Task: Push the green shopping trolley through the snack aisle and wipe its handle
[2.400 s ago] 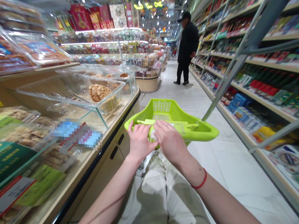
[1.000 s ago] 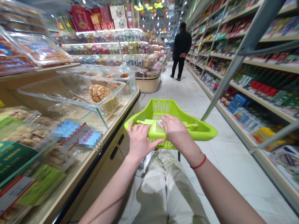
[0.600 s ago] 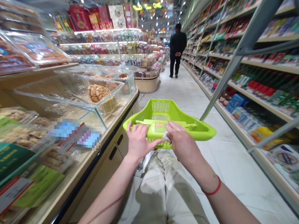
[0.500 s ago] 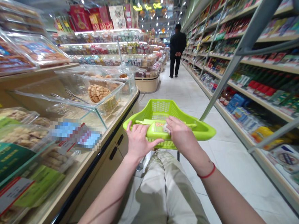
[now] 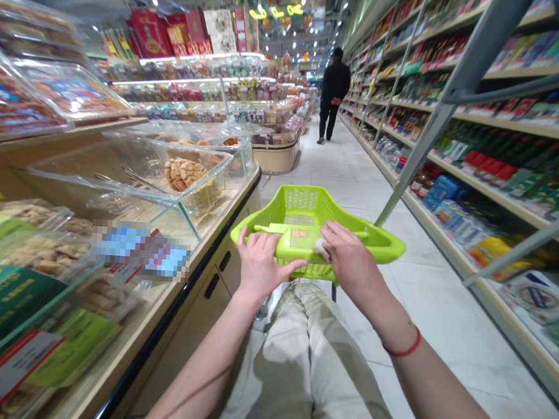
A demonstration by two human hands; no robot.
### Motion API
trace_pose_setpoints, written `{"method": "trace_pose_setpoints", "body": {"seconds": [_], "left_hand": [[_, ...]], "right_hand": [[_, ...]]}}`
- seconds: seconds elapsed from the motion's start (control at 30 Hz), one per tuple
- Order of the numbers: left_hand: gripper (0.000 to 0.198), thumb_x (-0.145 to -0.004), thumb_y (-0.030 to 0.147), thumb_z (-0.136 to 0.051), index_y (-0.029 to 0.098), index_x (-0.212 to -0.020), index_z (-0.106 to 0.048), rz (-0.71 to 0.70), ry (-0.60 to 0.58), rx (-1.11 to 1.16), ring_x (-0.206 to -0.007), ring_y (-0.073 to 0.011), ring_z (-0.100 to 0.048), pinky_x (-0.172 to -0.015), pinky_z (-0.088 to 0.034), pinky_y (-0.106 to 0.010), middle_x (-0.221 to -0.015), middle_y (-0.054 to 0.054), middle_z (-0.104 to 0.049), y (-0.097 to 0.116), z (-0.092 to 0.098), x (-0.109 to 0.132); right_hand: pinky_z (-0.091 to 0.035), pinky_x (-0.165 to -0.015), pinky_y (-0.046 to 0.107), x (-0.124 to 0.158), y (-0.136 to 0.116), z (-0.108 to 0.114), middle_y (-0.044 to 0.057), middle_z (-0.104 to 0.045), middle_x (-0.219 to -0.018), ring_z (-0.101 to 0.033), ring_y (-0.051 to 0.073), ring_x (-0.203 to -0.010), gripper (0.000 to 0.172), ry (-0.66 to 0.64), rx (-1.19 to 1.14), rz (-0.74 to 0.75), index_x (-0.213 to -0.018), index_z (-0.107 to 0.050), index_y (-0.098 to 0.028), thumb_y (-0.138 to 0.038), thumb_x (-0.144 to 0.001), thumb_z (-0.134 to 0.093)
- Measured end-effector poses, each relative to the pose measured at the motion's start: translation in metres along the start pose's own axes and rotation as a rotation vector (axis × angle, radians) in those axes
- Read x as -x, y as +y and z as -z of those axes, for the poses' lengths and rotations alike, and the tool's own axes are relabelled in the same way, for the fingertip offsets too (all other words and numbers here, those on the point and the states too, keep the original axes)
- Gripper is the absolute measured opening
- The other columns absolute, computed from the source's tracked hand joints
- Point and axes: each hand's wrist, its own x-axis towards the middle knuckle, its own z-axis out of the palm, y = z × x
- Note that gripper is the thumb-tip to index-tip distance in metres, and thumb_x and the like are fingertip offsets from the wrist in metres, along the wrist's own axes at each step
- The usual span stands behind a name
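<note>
A green plastic basket cart [image 5: 303,201] stands in front of me, its rim and handle toward my body. My left hand [image 5: 260,262] wraps round the left part of the handle, thumb pointing right along it. Pressed against the handle's right part, my right hand [image 5: 350,256] has a small white cloth or tissue [image 5: 322,247] under its fingers. Between the hands, a label with orange print shows on the handle. A red cord circles my right wrist.
Display counter [image 5: 209,255] with clear bins of cookies [image 5: 185,174] runs along the left. Stocked shelves [image 5: 511,181] and a grey metal frame [image 5: 417,155] stand at right. A person in black [image 5: 335,86] is farther down the aisle.
My right hand has moved a little to the right along the handle with the white piece. The person ahead has shifted slightly, one foot now lifted behind.
</note>
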Motion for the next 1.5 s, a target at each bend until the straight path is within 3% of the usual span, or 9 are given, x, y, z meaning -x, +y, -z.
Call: {"method": "trace_pose_setpoints", "body": {"seconds": [0.1,0.2,0.53,0.7,0.93,1.03,1.3,1.4,1.5], "left_hand": [[0.055,-0.075,0.068,-0.069,0.018,-0.098,-0.066,-0.002,-0.004,0.001,-0.09,-0.0271,-0.062,-0.113,-0.026,-0.053,-0.088,-0.007,-0.07,-0.001,0.001,0.0],[0.054,-0.074,0.067,-0.07,0.019,-0.099,-0.066,0.0,-0.007,0.003,-0.09,-0.0269,-0.062,-0.113,-0.026,-0.053,-0.089,-0.006,-0.071,-0.001,0.001,0.0],[0.055,-0.075,0.067,-0.069,0.02,-0.102,-0.067,0.026,-0.041,0.013,-0.092,-0.0275,-0.061,-0.114,-0.025,-0.054,-0.089,-0.007,-0.07,-0.003,0.001,-0.001],[0.055,-0.075,0.067,-0.069,0.019,-0.101,-0.066,0.025,-0.037,0.005,-0.092,-0.027,-0.062,-0.114,-0.025,-0.053,-0.089,-0.006,-0.07,-0.001,0.002,-0.001],[0.051,-0.076,0.065,-0.069,0.019,-0.098,-0.066,0.011,-0.015,0.004,-0.09,-0.0274,-0.062,-0.112,-0.027,-0.053,-0.088,-0.007,-0.071,0.0,0.003,-0.001],[0.05,-0.076,0.063,-0.07,0.019,-0.099,-0.066,0.013,-0.019,0.008,-0.091,-0.0273,-0.062,-0.113,-0.026,-0.052,-0.089,-0.007,-0.071,0.0,0.002,-0.001],[0.048,-0.075,0.061,-0.071,0.02,-0.098,-0.065,0.021,-0.023,0.011,-0.091,-0.0281,-0.063,-0.112,-0.027,-0.053,-0.089,-0.007,-0.071,-0.001,0.001,-0.002],[0.048,-0.076,0.061,-0.071,0.019,-0.098,-0.065,0.012,-0.008,0.012,-0.091,-0.0279,-0.063,-0.112,-0.027,-0.052,-0.088,-0.007,-0.071,-0.002,0.001,-0.001],[0.047,-0.076,0.059,-0.071,0.018,-0.099,-0.065,0.007,-0.011,0.008,-0.091,-0.0273,-0.063,-0.112,-0.027,-0.052,-0.089,-0.007,-0.071,-0.001,0.002,0.0]], "right_hand": [[-0.045,-0.111,0.049,0.023,-0.004,0.005,0.018,-0.061,-0.137,-0.054,0.028,-0.132,0.036,0.069,-0.022,0.039,-0.127,-0.065,-0.013,-0.019,-0.096,-0.046],[-0.045,-0.111,0.047,0.023,-0.007,0.008,0.019,-0.061,-0.136,-0.055,0.028,-0.131,0.036,0.071,-0.013,0.031,-0.125,-0.066,-0.011,-0.018,-0.096,-0.046],[-0.046,-0.107,0.036,-0.067,0.01,0.007,0.013,-0.071,-0.121,-0.065,0.025,-0.117,0.033,-0.299,0.022,-0.204,-0.113,-0.074,-0.013,-0.017,-0.093,-0.048],[-0.045,-0.11,0.039,-0.042,0.001,0.007,0.015,-0.066,-0.131,-0.061,0.025,-0.123,0.035,-0.186,0.03,-0.206,-0.12,-0.071,-0.013,-0.017,-0.095,-0.047],[-0.043,-0.113,0.047,0.021,-0.017,0.008,0.015,-0.061,-0.137,-0.053,0.026,-0.133,0.037,0.042,-0.004,0.052,-0.129,-0.064,-0.013,-0.021,-0.098,-0.045],[-0.044,-0.112,0.048,0.012,-0.016,0.005,0.016,-0.061,-0.136,-0.055,0.026,-0.131,0.037,-0.003,-0.003,0.053,-0.128,-0.065,-0.013,-0.019,-0.098,-0.045],[-0.048,-0.106,0.037,-0.068,-0.007,0.001,0.014,-0.066,-0.13,-0.064,0.025,-0.12,0.035,-0.308,0.062,-0.195,-0.122,-0.07,-0.014,-0.019,-0.095,-0.048],[-0.048,-0.106,0.039,-0.065,-0.011,0.001,0.015,-0.066,-0.131,-0.063,0.026,-0.121,0.034,-0.298,0.069,-0.198,-0.121,-0.07,-0.013,-0.02,-0.096,-0.047],[-0.043,-0.112,0.041,-0.039,-0.021,0.0,0.018,-0.062,-0.135,-0.057,0.027,-0.128,0.036,-0.184,0.09,-0.13,-0.125,-0.067,-0.008,-0.017,-0.095,-0.048]]}}
